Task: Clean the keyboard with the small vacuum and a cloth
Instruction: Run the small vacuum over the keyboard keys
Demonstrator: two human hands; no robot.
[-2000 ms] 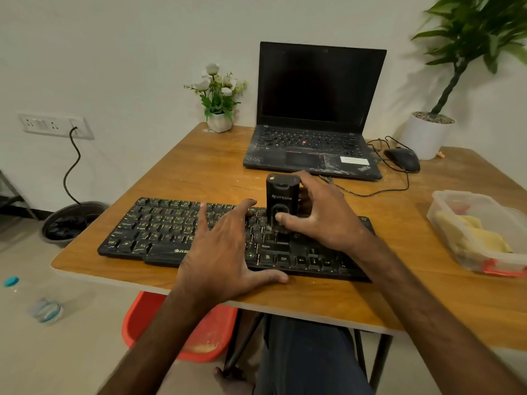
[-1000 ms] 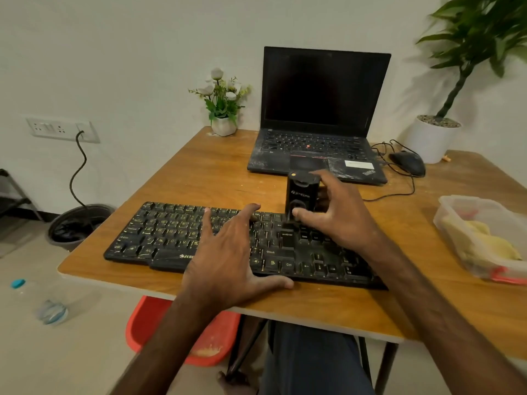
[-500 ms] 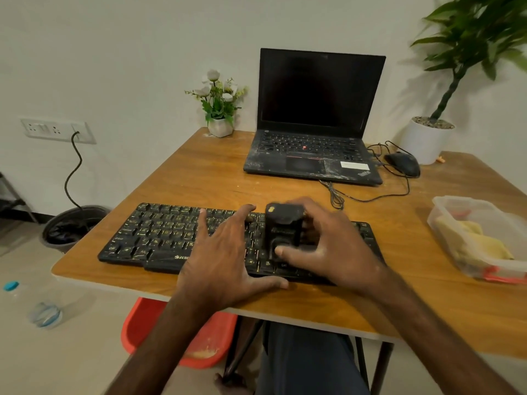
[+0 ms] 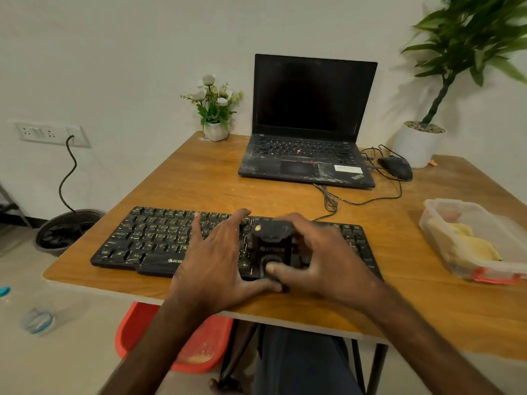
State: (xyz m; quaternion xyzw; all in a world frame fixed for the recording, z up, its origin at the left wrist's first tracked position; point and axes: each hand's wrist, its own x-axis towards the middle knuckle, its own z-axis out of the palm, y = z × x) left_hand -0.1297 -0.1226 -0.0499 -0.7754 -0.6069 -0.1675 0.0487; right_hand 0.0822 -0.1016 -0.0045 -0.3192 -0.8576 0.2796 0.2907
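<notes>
While upright, vacuum [image 4: 272,248] in right hand [image 4: 325,260]

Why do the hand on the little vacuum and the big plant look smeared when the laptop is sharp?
Head view, centre: the right hand and small vacuum are blurred, likely from motion; the left hand on the keyboard is clearer. Head view, top right: the plant leaves smear, probably lens-edge softness. The laptop is crisp, without glare.

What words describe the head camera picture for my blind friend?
A right hand grips a small black vacuum on a black keyboard; the left hand rests flat on the keys. A laptop sits behind on the wooden table.
</notes>
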